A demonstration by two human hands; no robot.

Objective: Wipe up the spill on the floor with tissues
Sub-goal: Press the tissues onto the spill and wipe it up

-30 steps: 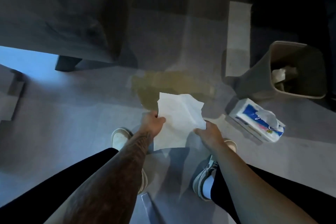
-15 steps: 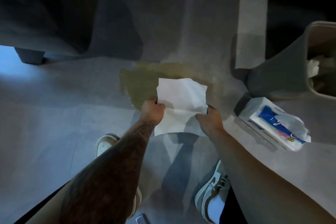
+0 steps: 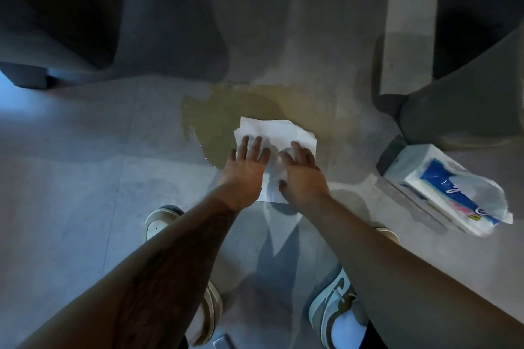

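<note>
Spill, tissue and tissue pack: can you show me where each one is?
spill [image 3: 221, 116], head view, on the bare yellowish puddle left of the sheet.
tissue [image 3: 280, 130], head view, on its white upper part.
tissue pack [image 3: 442, 187], head view, on its blue printed wrapper.

Both hands [image 3: 272, 170] have lowered the tissue [image 3: 279, 136] onto the spill [image 3: 226, 119], fingers [image 3: 249, 144] now flat.

Yellow-brown spill [image 3: 226, 113] pools on grey floor [image 3: 85, 207]. White creased tissue [image 3: 279, 133] lies flat over its near edge. Blue-white tissue pack [image 3: 450, 193] sits off right.
</note>
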